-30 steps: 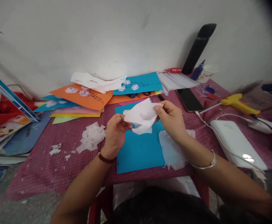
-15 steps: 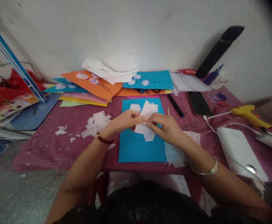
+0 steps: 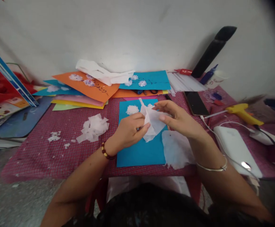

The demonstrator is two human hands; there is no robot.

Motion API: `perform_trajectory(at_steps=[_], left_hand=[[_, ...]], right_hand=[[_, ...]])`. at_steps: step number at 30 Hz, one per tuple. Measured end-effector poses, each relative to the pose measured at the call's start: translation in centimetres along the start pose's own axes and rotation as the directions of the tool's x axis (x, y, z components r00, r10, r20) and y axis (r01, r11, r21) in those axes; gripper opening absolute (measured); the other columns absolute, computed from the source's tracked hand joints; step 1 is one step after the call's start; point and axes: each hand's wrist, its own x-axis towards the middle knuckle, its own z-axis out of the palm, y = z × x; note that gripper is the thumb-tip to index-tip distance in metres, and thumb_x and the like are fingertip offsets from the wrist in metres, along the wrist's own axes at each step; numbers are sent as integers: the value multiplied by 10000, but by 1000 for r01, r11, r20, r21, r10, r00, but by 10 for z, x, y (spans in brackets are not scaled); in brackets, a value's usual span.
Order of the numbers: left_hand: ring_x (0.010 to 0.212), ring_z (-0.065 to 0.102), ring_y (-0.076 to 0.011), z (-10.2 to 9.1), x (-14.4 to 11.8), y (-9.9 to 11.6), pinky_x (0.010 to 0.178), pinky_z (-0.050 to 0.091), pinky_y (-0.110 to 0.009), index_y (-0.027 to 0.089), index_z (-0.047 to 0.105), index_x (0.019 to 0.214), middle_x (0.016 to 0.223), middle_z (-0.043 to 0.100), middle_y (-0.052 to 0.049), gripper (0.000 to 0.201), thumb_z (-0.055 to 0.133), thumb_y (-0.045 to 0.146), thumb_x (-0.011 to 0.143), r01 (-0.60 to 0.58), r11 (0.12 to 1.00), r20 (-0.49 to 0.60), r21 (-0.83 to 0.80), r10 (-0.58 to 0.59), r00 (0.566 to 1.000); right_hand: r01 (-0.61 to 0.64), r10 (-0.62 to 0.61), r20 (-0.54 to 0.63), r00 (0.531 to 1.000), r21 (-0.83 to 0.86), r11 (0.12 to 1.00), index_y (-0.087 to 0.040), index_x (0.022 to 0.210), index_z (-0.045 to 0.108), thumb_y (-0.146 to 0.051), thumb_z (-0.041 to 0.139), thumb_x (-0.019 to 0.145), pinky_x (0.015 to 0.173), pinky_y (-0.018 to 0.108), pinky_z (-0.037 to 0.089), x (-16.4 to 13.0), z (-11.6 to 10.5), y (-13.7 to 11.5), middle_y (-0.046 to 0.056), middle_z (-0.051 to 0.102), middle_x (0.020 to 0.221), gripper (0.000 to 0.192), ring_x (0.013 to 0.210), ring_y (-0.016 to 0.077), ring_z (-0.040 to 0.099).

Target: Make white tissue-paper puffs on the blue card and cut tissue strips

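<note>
My left hand (image 3: pixel 129 130) pinches a thin white tissue paper (image 3: pixel 153 124), creased and standing partly upright. Just right of it, my right hand (image 3: pixel 175 119) has its fingers spread; its thumb is close to the tissue's right side, and whether it touches I cannot tell. Both hands are above a blue sheet of card (image 3: pixel 140 156). A fluffy white paper blossom (image 3: pixel 132 109) sits near the card's top left, and another white one is mostly hidden behind the tissue and right hand. A larger piece of white tissue (image 3: pixel 177 149) lies at the card's right edge.
White torn paper pieces (image 3: pixel 93 127) lie on the red checked cloth (image 3: pixel 64 160) at left. Decorated orange card (image 3: pixel 106 90) and blue card (image 3: pixel 156 80) are stacked behind. To the right are a phone (image 3: pixel 196 103), yellow glue gun (image 3: pixel 242 113) and white power bank (image 3: pixel 236 151).
My right hand has come off its pinch and moved right, its fingers now apart. The tissue has spread open to the right, still held by my left hand. The view has shifted slightly.
</note>
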Motion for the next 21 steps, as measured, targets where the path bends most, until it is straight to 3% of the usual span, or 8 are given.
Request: perform_trajectory(at_steps=[2, 6, 11, 14, 16, 18, 20, 21], left_hand=[[650, 468, -131, 7, -2, 1, 619, 361, -275, 181, 436, 584, 681, 503, -10, 379, 479, 250, 955, -54, 995, 37, 79, 51, 998], [651, 476, -133, 12, -4, 5, 604, 358, -273, 187, 448, 599, 669, 495, -6, 353, 488, 246, 945, -90, 992, 74, 87, 83, 994], [557, 411, -109, 5, -3, 8, 553, 329, -273, 191, 319, 537, 580, 385, 19, 426, 503, 221, 921, -5, 989, -86, -145, -7, 996], [589, 474, -127, -2, 0, 4, 585, 384, -286, 198, 385, 550, 588, 486, -2, 353, 538, 258, 863, 123, 959, -131, -256, -161, 978], [626, 537, -140, -7, 3, -1, 602, 437, -286, 200, 495, 640, 659, 586, -26, 252, 565, 335, 840, 260, 900, -62, -349, -299, 952], [641, 589, -147, -10, 6, -7, 593, 486, -280, 197, 550, 750, 740, 637, -47, 290, 572, 472, 839, 398, 797, 60, -454, -419, 906], [663, 639, -164, -10, 8, -10, 584, 532, -289, 196, 566, 810, 802, 660, -65, 411, 533, 604, 839, 476, 685, 191, -551, -452, 872], [659, 651, -171, -10, 8, -10, 568, 542, -290, 195, 572, 802, 794, 660, -65, 449, 517, 639, 837, 478, 666, 196, -572, -456, 868]], right_hand=[[14, -11, 66, 998, -45, 999, -217, 973, 589, -529, 734, 756, 766, 330, 477, -1, 1, -4, 56, 654, 995, 406, 881, 186, 600], [6, 17, 104, 994, -213, 977, -211, 645, 458, -449, 704, 790, 602, 290, 361, 0, 6, 1, -25, 498, 663, 372, 634, 124, 454], [-67, 4, -150, 989, -415, 907, -219, 563, 344, -334, 645, 808, 545, 302, 258, 4, 5, 14, -35, 392, 577, 405, 553, 111, 355], [-3, -87, -177, 980, -454, 891, -225, 581, 327, -273, 608, 825, 575, 309, 306, 3, 4, 13, -23, 434, 605, 375, 585, 124, 414], [88, -151, -124, 981, -410, 908, -229, 595, 303, -242, 579, 844, 614, 313, 364, 1, 7, 8, -6, 501, 659, 372, 635, 134, 480], [163, -198, -61, 978, -367, 916, -230, 600, 298, -218, 567, 853, 654, 320, 413, -2, 12, -1, 16, 585, 738, 369, 707, 148, 554], [221, -241, -10, 971, -355, 908, -232, 599, 324, -208, 576, 854, 690, 334, 453, -4, 18, -9, 37, 660, 828, 359, 781, 167, 613], [252, -265, 12, 964, -357, 900, -233, 598, 345, -206, 578, 856, 712, 345, 471, -6, 22, -11, 46, 687, 866, 349, 816, 179, 634]])
